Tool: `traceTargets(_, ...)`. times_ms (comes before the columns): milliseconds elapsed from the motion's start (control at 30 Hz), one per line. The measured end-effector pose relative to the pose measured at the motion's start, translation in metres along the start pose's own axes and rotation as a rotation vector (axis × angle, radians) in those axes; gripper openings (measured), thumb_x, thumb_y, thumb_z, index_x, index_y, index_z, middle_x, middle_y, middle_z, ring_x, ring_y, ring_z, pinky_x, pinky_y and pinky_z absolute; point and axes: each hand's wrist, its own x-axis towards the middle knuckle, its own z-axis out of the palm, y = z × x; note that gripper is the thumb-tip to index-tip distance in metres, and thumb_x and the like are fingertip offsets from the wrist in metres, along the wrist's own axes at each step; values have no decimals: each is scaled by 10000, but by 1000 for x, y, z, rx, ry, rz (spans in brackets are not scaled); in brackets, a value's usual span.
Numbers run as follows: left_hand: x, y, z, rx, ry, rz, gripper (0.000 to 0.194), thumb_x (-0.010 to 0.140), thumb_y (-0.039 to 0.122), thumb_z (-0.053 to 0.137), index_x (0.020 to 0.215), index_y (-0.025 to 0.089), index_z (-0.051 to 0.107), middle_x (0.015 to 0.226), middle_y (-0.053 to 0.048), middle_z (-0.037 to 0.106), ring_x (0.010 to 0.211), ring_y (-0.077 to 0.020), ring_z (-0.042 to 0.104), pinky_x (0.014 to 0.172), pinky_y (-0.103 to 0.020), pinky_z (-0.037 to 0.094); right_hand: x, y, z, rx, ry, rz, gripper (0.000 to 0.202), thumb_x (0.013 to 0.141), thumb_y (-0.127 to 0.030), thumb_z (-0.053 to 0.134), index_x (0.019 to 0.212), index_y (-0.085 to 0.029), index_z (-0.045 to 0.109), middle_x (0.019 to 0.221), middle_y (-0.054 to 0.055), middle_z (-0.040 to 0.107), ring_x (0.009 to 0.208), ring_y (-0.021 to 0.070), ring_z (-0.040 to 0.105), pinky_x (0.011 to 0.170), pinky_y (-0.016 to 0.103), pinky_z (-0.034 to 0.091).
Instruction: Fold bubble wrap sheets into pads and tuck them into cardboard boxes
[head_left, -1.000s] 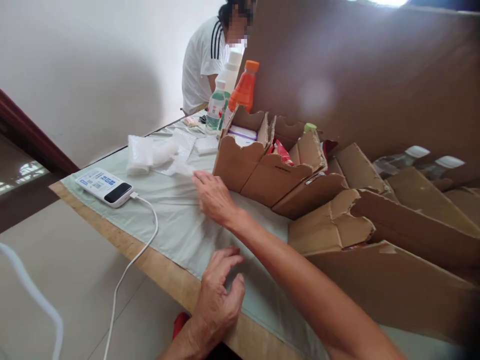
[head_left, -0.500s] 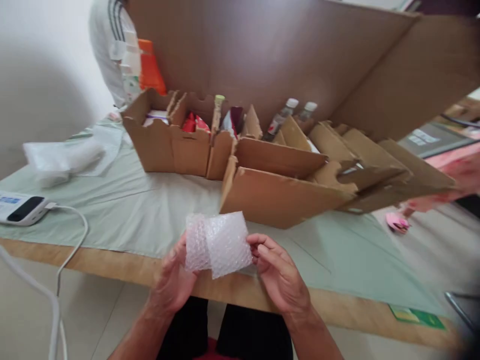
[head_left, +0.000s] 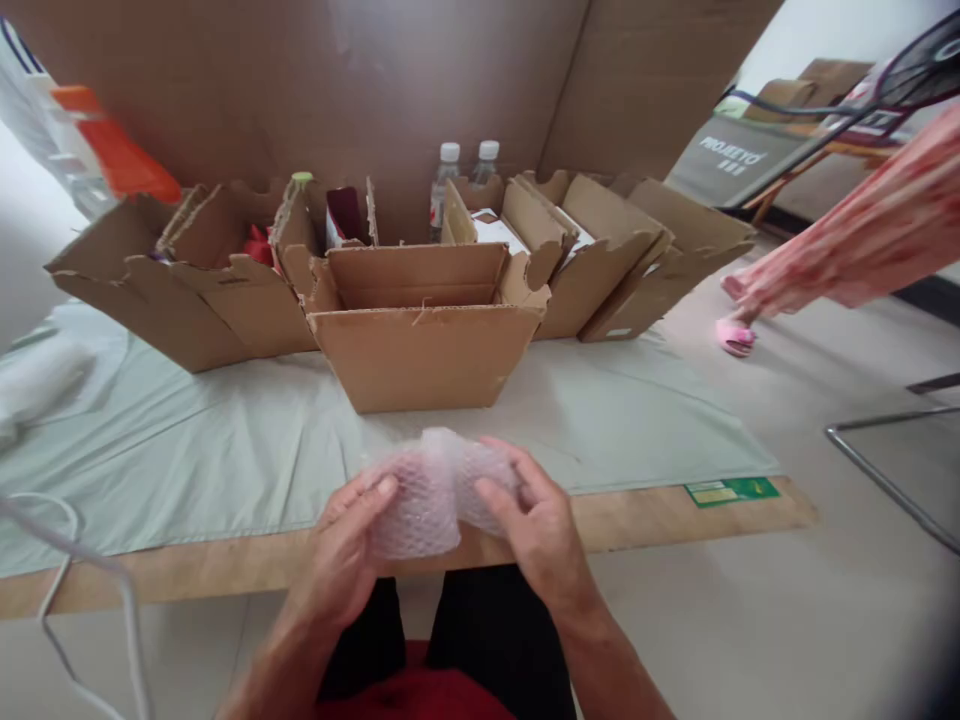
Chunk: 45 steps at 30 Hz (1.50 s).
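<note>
A piece of bubble wrap (head_left: 420, 505) is held in the air over the table's front edge, in front of an open cardboard box (head_left: 427, 360). My left hand (head_left: 341, 545) grips its left side, thumb on top. On the right side my right hand (head_left: 540, 525) has its thumb and fingers closed round the wrap. The layers overlap near the middle. Whether anything lies inside the wrap cannot be made out.
Several cardboard boxes (head_left: 600, 270) stand in a row behind, with two bottles (head_left: 448, 165) among them. A white cable (head_left: 124, 590) hangs at the left. A person in a pink patterned garment (head_left: 862, 235) is at the right. A green packet (head_left: 731, 491) lies on the table's edge.
The view has swung to the right. My right hand has gone from fingertips at the wrap's edge to thumb over it, and the wrap has been turned and flattened.
</note>
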Motion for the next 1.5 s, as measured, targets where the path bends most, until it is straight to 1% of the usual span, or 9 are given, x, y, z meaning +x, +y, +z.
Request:
traceTargets(233, 28, 16, -46, 744, 211, 343, 374, 825, 455, 719, 1071, 181, 785, 847, -27, 767, 766, -189, 687, 720, -296, 542, 24, 16, -23, -360, 293, -100, 289, 886, -430, 657, 1036, -189, 714, 749, 11, 689, 678, 178, 629, 655, 301, 522)
traceTargets(367, 37, 13, -57, 1241, 262, 416, 521, 870, 424, 610, 1296, 131, 673, 813, -32, 703, 692, -211, 636, 699, -362, 523, 39, 33, -26, -762, 349, -230, 438, 883, -411, 626, 1230, -151, 688, 954, 113, 766, 857, 281, 693, 813, 437, 544)
traceTargets(500, 32, 12, -59, 1392, 351, 687, 523, 954, 393, 564, 1407, 131, 572, 1145, -143, 691, 966, -285, 650, 807, -434, 565, 41, 35, -39, -1025, 473, -424, 478, 952, -424, 574, 1337, -145, 631, 1241, 192, 726, 1085, 358, 668, 918, 522, 512)
traceTargets(667, 32, 3, -41, 1491, 49, 1002, 312, 989, 207, 512, 1268, 162, 645, 1332, -171, 646, 1258, -333, 572, 1045, -505, 505, 33, 13, 8, -1085, 79, -591, 375, 1027, -251, 463, 1351, -192, 641, 1458, 155, 626, 1314, 321, 579, 1050, 502, 472)
traceTargets(767, 40, -9, -36, 1616, -92, 925, 346, 955, 135, 499, 1268, 156, 645, 1270, -156, 692, 1158, -341, 619, 964, -513, 522, 34, 11, 50, -1106, -211, -607, 385, 1028, -191, 456, 1367, -162, 637, 1528, 131, 579, 1419, 288, 502, 1110, 462, 447)
traceTargets(867, 46, -17, -43, 1679, -95, 865, 330, 947, 138, 505, 1236, 160, 664, 1242, -146, 715, 1079, -335, 642, 892, -495, 522, 35, 20, 52, -1124, -268, -585, 418, 1041, -269, 498, 1424, -138, 602, 1538, 132, 574, 1451, 287, 475, 1156, 459, 415)
traceTargets(1100, 49, -17, -54, 1631, -131, 876, 331, 934, 152, 507, 1213, 174, 684, 1257, -141, 714, 1104, -327, 638, 903, -488, 518, 21, 51, -59, -1250, 156, -442, 421, 1057, -340, 426, 1367, -178, 659, 1459, 146, 643, 1377, 329, 558, 1051, 507, 457)
traceTargets(1200, 50, -16, -54, 1600, -144, 885, 318, 940, 170, 511, 1202, 176, 691, 1256, -147, 705, 1104, -327, 640, 905, -500, 532, 21, 46, -80, -1215, 280, -483, 388, 1052, -341, 422, 1217, -161, 723, 1299, 150, 732, 1246, 317, 640, 983, 472, 482)
traceTargets(1500, 49, 2, -78, 1653, 190, 807, 414, 964, 422, 521, 1263, 167, 650, 1385, -203, 611, 1388, -429, 489, 1108, -632, 443, 60, 25, -38, -1165, 94, -422, 352, 984, -319, 513, 1245, -162, 690, 1370, 174, 673, 1238, 351, 595, 988, 499, 463)
